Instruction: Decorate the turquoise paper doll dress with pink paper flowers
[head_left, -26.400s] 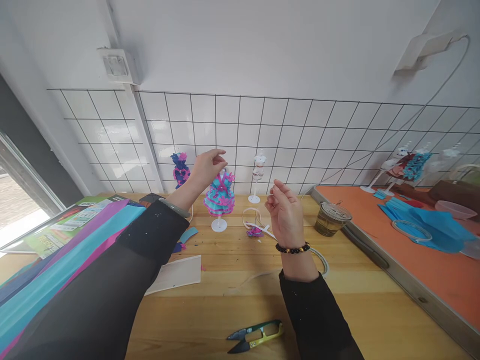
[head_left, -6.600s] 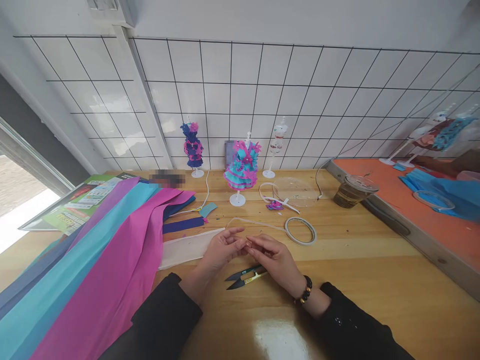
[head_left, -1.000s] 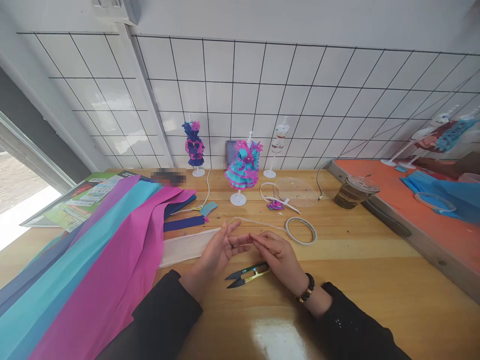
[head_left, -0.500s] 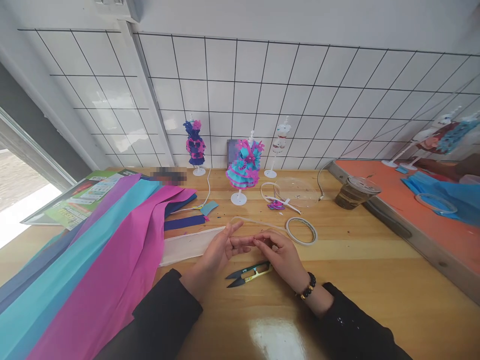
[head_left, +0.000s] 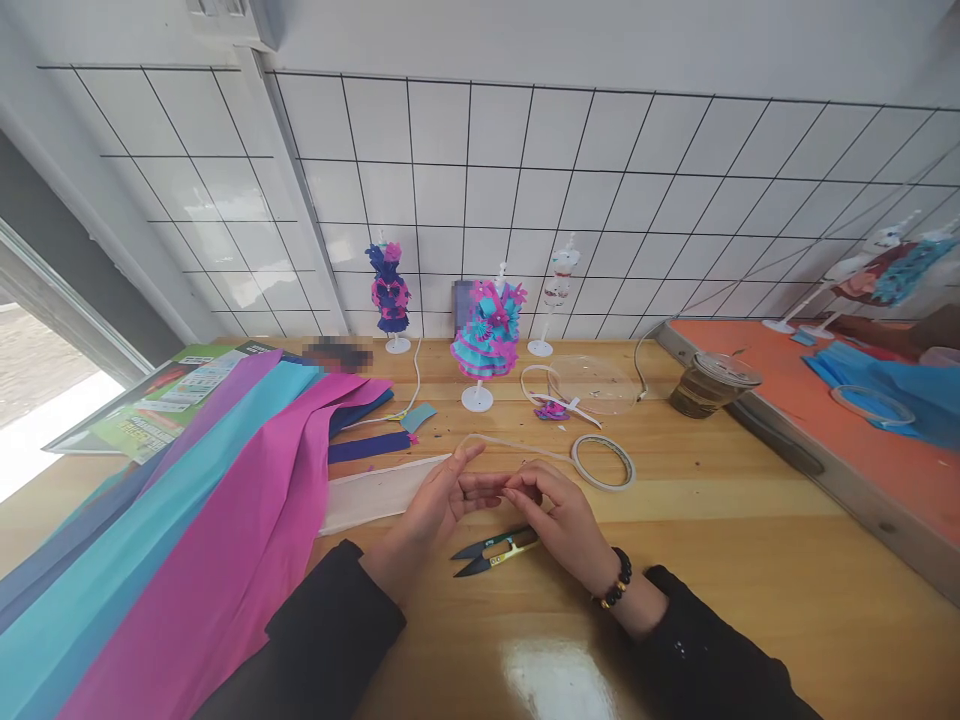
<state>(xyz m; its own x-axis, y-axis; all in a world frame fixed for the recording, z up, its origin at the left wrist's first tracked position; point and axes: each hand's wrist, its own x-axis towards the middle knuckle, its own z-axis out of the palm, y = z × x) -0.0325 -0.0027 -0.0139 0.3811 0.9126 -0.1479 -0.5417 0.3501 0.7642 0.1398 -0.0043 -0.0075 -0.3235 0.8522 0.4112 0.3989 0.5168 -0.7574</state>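
Observation:
My left hand point(head_left: 444, 500) is open, palm turned up and fingers stretched to the right over the table. The thumb and fingertips of my right hand point(head_left: 559, 515) are pinched together at the left fingertips; whatever lies between them is too small to make out. Beneath my hands are black-bladed thread snips point(head_left: 491, 552), partly covered by the right hand. A tape roll point(head_left: 603, 462) lies beyond my right hand, and a thin strip from it reaches toward my left thumb. Beside my left hand is a white strip point(head_left: 375, 492), its right end hidden by the hand.
Pink, turquoise and purple sheets point(head_left: 247, 480) spread across the left. A small dress form in turquoise and pink point(head_left: 491, 335) stands ahead, with a blue-pink one point(head_left: 390, 290) and a white one point(head_left: 559, 285) behind. A lidded cup point(head_left: 709, 385) stands right, near an orange surface point(head_left: 810, 430).
My right fingertips have shifted slightly along the left fingertips, and the right hand has turned a little. The snips and the roll stay where they were.

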